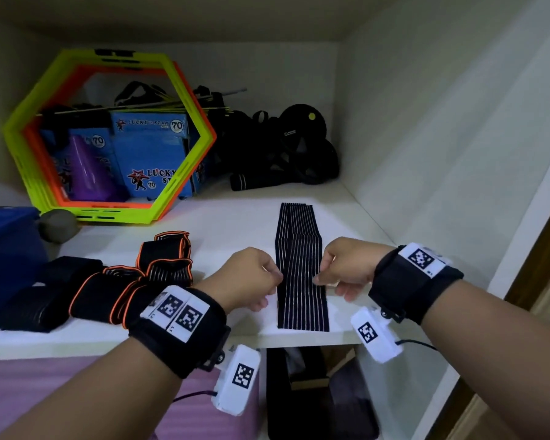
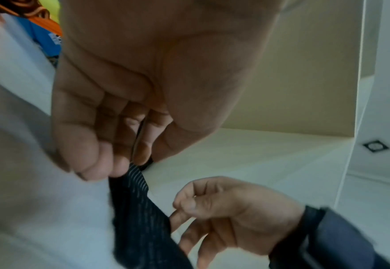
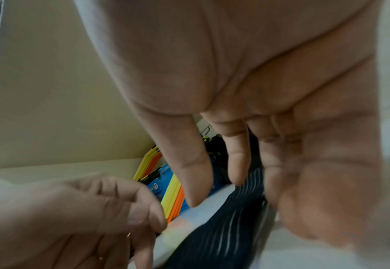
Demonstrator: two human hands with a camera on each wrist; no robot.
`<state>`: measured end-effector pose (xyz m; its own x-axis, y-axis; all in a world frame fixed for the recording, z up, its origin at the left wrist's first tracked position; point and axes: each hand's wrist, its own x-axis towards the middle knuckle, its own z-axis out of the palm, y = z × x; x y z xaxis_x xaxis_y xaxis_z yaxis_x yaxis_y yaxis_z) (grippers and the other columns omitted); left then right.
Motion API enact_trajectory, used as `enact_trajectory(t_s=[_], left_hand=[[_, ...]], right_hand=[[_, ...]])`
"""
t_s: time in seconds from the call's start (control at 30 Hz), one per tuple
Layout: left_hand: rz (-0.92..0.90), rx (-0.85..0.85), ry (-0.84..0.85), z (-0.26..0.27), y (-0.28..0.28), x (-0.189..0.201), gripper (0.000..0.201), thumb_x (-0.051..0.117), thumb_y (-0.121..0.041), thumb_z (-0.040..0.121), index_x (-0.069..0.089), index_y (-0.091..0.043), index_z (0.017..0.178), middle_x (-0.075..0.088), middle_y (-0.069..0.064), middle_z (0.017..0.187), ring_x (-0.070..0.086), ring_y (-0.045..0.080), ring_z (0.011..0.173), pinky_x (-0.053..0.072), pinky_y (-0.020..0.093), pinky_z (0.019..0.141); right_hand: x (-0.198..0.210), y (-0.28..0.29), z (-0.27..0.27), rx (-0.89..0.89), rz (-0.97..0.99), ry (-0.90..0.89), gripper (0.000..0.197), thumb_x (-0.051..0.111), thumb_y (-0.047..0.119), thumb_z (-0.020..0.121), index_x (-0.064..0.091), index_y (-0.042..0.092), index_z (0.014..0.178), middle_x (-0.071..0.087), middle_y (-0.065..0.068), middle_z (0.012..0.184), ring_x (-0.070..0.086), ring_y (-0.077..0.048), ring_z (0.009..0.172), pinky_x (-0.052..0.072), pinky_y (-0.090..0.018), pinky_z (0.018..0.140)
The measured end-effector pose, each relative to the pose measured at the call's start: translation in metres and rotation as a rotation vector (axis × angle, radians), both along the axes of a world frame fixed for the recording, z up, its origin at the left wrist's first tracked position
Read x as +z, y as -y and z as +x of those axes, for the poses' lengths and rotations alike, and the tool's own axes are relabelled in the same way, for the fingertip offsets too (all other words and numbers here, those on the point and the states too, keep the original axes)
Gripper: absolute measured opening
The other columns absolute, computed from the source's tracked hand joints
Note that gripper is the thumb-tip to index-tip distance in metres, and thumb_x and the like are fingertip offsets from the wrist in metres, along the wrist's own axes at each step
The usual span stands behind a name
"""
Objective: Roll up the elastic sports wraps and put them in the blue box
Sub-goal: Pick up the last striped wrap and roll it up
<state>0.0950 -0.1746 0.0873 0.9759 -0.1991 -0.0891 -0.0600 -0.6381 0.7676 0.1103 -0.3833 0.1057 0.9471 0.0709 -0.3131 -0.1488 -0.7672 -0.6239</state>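
Both hands, left (image 1: pixel 251 276) and right (image 1: pixel 346 265), pinching striped wrap (image 1: pixel 300 268) edges

head cam looks down at shelf (image 1: pixel 235 223); wrist cams close, facing inward.

Shelf front right: bare white shelf board (image 1: pixel 238 223) either side of the flat black white-striped elastic wrap (image 1: pixel 300 268); you can pass there.
Left of your left hand (image 1: pixel 251 277): heap of black orange-edged wraps (image 1: pixel 134 287) just beside your wrist, blocks a sideways sweep.
Far left: dark blue plastic box (image 1: pixel 4 249) at the shelf edge, with a grey ball (image 1: pixel 58 224) beside it.
Back left: neon yellow and orange hexagonal plastic rings (image 1: pixel 108 134) stand upright, blue cartons (image 1: pixel 153 154) behind them.
Back centre: black straps and round gear (image 1: pixel 283 147) fill the rear.
Right of your right hand (image 1: pixel 346 265): white side wall (image 1: pixel 426 154) close by, little room.
Above: shelf ceiling (image 1: pixel 204 20) limits lifting.
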Motion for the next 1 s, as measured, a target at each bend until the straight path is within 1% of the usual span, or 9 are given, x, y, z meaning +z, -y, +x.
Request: enact_trajectory(t_s=[0.1, 0.27, 0.37, 0.47, 0.63, 0.77, 0.83, 0.93, 1.0], left_hand=[[0.194, -0.074, 0.211, 0.006, 0.002, -0.009, 0.017, 0.068, -0.035, 0.091, 0.069, -0.023, 0.103, 0.069, 0.0, 0.093, 0.062, 0.013, 0.075, 0.048, 0.024, 0.068], [0.209, -0.09, 0.294, 0.009, 0.006, -0.036, 0.032, 0.066, -0.044, 0.091, 0.064, -0.031, 0.119, 0.056, -0.008, 0.112, 0.054, 0.01, 0.105, 0.046, 0.027, 0.095], [0.204, -0.053, 0.351, 0.007, 0.006, -0.05, 0.033, 0.064, -0.048, 0.09, 0.063, -0.035, 0.121, 0.054, -0.012, 0.115, 0.048, 0.01, 0.113, 0.043, 0.029, 0.101], [0.142, -0.03, 0.376, 0.007, 0.004, -0.054, 0.034, 0.066, -0.045, 0.088, 0.062, -0.038, 0.121, 0.054, -0.018, 0.114, 0.047, 0.003, 0.112, 0.041, 0.022, 0.099], [0.087, -0.03, 0.384, 0.01, 0.001, -0.058, 0.032, 0.069, -0.043, 0.084, 0.062, -0.043, 0.115, 0.053, -0.026, 0.109, 0.042, -0.008, 0.11, 0.034, 0.007, 0.088], [0.077, -0.026, 0.393, 0.012, 0.0, -0.064, 0.032, 0.072, -0.045, 0.082, 0.062, -0.046, 0.112, 0.052, -0.03, 0.108, 0.043, -0.009, 0.113, 0.036, 0.009, 0.091], [0.064, -0.021, 0.39, 0.013, 0.0, -0.064, 0.031, 0.074, -0.045, 0.08, 0.063, -0.046, 0.11, 0.053, -0.028, 0.108, 0.044, -0.007, 0.113, 0.037, 0.01, 0.093], [0.05, -0.021, 0.384, 0.013, 0.0, -0.061, 0.03, 0.075, -0.044, 0.08, 0.065, -0.045, 0.108, 0.054, -0.027, 0.108, 0.047, -0.005, 0.113, 0.038, 0.011, 0.094], [0.049, -0.016, 0.385, 0.013, 0.0, -0.06, 0.029, 0.076, -0.043, 0.08, 0.066, -0.043, 0.107, 0.055, -0.026, 0.107, 0.048, -0.004, 0.111, 0.04, 0.013, 0.094]], right_hand=[[0.009, 0.005, 0.025, -0.036, -0.024, -0.011, 0.038, 0.078, 0.033, 0.077, 0.064, 0.004, 0.097, 0.076, -0.019, 0.093, 0.075, -0.034, 0.08, 0.06, -0.059, 0.077], [0.025, 0.013, 0.083, -0.117, 0.001, -0.039, 0.027, 0.071, 0.017, 0.089, 0.061, -0.003, 0.104, 0.072, -0.018, 0.093, 0.068, -0.031, 0.064, 0.058, -0.055, 0.084], [0.035, 0.014, 0.118, -0.111, -0.114, 0.006, 0.018, 0.067, 0.015, 0.092, 0.062, -0.001, 0.099, 0.074, -0.018, 0.097, 0.069, -0.029, 0.065, 0.057, -0.032, 0.054], [0.039, 0.012, 0.152, -0.057, -0.247, 0.021, 0.016, 0.067, 0.018, 0.092, 0.063, 0.003, 0.094, 0.07, -0.016, 0.095, 0.066, -0.029, 0.07, 0.051, -0.026, 0.045], [0.036, 0.005, 0.21, 0.071, -0.472, 0.094, 0.034, 0.067, 0.03, 0.09, 0.068, 0.003, 0.111, 0.071, -0.017, 0.098, 0.069, -0.034, 0.091, 0.058, -0.043, 0.084], [0.019, -0.009, 0.247, 0.169, -0.584, 0.096, 0.03, 0.068, 0.021, 0.089, 0.065, 0.01, 0.117, 0.062, -0.004, 0.101, 0.06, -0.025, 0.09, 0.05, -0.031, 0.081], [-0.022, 0.013, 0.351, 0.163, -0.721, 0.087, 0.026, 0.076, 0.041, 0.082, 0.068, 0.025, 0.101, 0.069, -0.002, 0.098, 0.063, -0.022, 0.081, 0.052, -0.031, 0.078], [-0.016, 0.006, 0.357, 0.178, -0.825, 0.039, 0.066, 0.08, 0.08, 0.029, 0.066, 0.028, 0.066, 0.076, 0.001, 0.088, 0.069, -0.022, 0.067, 0.06, -0.041, 0.072], [-0.02, 0.005, 0.358, 0.223, -0.79, 0.063, 0.056, 0.076, 0.074, 0.047, 0.066, 0.021, 0.062, 0.074, -0.002, 0.076, 0.071, -0.024, 0.069, 0.059, -0.04, 0.076]])
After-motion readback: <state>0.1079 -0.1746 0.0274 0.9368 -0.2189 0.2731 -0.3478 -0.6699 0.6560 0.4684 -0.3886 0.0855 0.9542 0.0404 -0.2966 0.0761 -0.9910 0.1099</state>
